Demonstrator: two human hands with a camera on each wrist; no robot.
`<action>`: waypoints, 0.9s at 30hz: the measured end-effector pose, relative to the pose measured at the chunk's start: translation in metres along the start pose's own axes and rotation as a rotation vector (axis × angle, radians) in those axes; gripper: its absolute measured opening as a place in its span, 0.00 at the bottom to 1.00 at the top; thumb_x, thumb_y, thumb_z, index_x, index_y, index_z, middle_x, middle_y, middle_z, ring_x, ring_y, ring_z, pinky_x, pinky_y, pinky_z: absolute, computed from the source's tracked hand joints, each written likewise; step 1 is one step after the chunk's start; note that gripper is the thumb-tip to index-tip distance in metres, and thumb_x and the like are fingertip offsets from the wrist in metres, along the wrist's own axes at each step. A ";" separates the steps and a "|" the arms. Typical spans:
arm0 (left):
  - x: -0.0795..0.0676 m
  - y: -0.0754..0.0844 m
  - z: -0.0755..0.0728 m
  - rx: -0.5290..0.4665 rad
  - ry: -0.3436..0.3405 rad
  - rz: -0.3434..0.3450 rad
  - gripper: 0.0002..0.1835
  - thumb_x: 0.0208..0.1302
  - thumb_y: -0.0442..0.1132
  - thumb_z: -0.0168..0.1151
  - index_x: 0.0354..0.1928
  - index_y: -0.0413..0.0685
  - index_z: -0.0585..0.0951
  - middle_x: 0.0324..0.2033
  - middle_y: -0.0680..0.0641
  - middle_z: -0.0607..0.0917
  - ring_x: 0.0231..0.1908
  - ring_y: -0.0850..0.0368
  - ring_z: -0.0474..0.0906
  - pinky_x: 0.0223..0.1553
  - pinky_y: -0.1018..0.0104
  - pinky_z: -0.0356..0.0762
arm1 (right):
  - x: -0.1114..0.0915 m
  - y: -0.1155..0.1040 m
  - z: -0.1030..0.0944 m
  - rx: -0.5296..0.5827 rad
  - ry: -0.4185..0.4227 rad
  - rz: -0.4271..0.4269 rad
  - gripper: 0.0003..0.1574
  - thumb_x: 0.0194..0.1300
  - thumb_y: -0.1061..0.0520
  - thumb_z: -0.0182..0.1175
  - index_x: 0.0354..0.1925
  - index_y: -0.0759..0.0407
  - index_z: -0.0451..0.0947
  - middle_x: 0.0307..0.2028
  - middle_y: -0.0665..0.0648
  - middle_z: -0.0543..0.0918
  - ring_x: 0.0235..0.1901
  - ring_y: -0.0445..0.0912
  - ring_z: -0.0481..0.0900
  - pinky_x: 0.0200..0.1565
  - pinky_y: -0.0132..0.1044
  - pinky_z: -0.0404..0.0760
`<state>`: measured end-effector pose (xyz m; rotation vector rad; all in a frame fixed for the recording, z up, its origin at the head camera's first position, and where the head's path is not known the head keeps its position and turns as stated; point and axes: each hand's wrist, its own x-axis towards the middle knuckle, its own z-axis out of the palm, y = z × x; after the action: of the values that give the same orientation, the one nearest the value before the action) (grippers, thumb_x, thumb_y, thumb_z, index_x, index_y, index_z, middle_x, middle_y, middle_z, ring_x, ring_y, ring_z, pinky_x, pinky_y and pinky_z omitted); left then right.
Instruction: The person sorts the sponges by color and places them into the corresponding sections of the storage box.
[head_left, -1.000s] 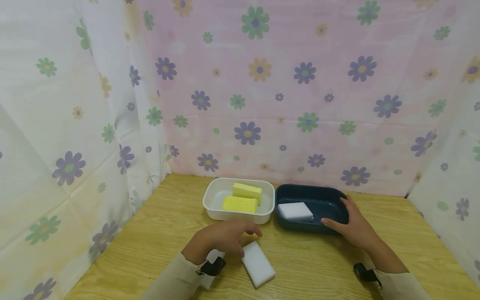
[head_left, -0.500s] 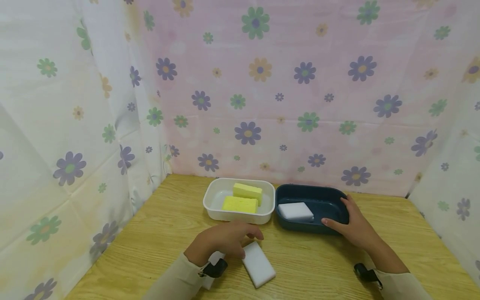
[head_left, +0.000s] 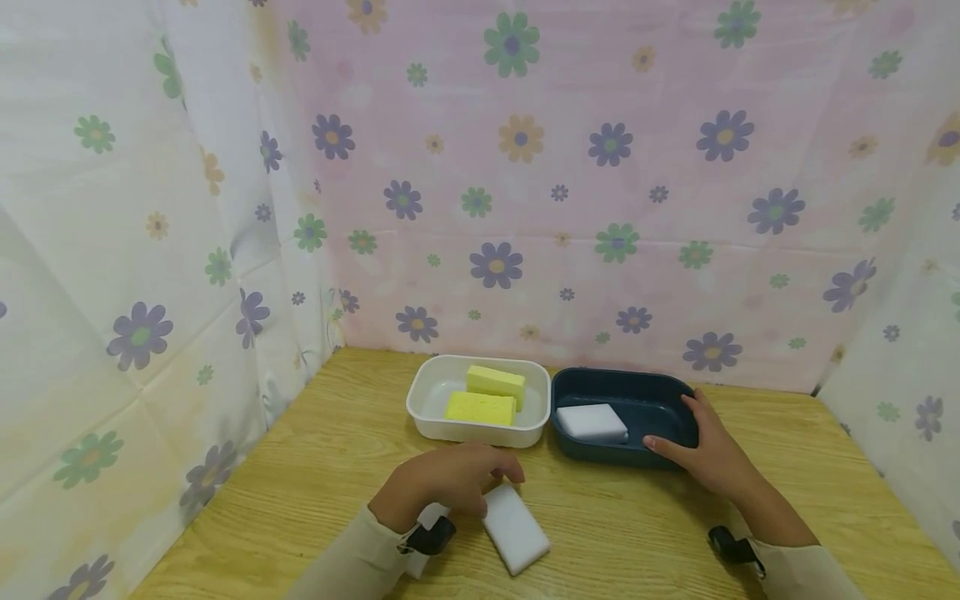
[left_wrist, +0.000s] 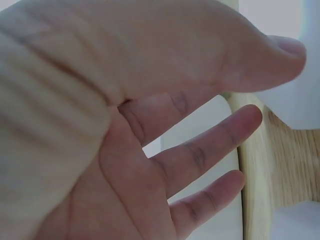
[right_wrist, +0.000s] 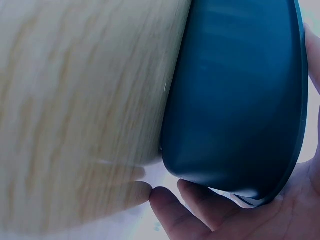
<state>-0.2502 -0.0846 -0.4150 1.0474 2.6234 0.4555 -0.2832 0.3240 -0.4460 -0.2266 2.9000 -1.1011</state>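
Observation:
My left hand (head_left: 446, 479) hovers low over the table with loosely bent fingers and thumb, holding nothing; in the left wrist view its fingers (left_wrist: 200, 155) are spread. By its thumb lies a white sponge (head_left: 517, 530), flat and slanted. A second white sponge (head_left: 432, 516) is partly hidden under the left wrist. With my right hand (head_left: 716, 454) I grip the right end of a dark blue bin (head_left: 622, 455), thumb over the front rim, fingers round the outer end wall (right_wrist: 235, 120). Another white sponge (head_left: 591, 422) lies inside that bin, at its left end.
Left of the blue bin, close beside it, stands a white bin (head_left: 427, 427) containing two yellow sponges, one at the front (head_left: 480, 409) and one behind (head_left: 496, 382). Both stand on the wooden table (head_left: 622, 542) before a floral cloth backdrop (head_left: 570, 225).
My left hand has shifted very slightly to the right. The right hand, both bins and the sponges stay where they were.

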 end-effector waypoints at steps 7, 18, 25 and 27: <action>-0.001 -0.003 -0.001 -0.007 -0.013 -0.020 0.31 0.50 0.24 0.74 0.53 0.66 0.85 0.50 0.67 0.84 0.51 0.66 0.78 0.53 0.69 0.77 | -0.001 -0.002 0.000 -0.003 -0.005 0.009 0.75 0.66 0.28 0.65 0.83 0.63 0.32 0.81 0.70 0.25 0.76 0.80 0.39 0.62 0.83 0.53; -0.006 -0.003 -0.006 -0.024 -0.036 -0.049 0.30 0.49 0.26 0.76 0.53 0.65 0.85 0.49 0.65 0.84 0.50 0.66 0.79 0.53 0.69 0.77 | -0.001 -0.002 0.000 -0.007 0.001 0.010 0.76 0.65 0.27 0.65 0.83 0.62 0.32 0.81 0.69 0.26 0.76 0.79 0.39 0.62 0.83 0.53; -0.007 -0.004 -0.006 -0.052 -0.042 -0.080 0.34 0.43 0.27 0.81 0.54 0.64 0.84 0.50 0.65 0.84 0.52 0.65 0.78 0.56 0.68 0.77 | -0.002 -0.002 -0.001 -0.005 -0.002 0.007 0.75 0.66 0.28 0.65 0.83 0.61 0.31 0.81 0.69 0.25 0.76 0.79 0.38 0.62 0.83 0.53; -0.006 -0.004 -0.006 -0.055 -0.040 -0.079 0.34 0.43 0.27 0.80 0.54 0.63 0.84 0.50 0.65 0.84 0.51 0.65 0.78 0.57 0.68 0.76 | -0.002 -0.002 -0.001 -0.004 -0.001 0.008 0.75 0.66 0.28 0.65 0.83 0.61 0.31 0.81 0.69 0.25 0.76 0.79 0.38 0.62 0.83 0.53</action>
<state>-0.2502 -0.0929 -0.4106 0.9231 2.5913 0.4812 -0.2808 0.3232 -0.4436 -0.2156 2.8992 -1.0942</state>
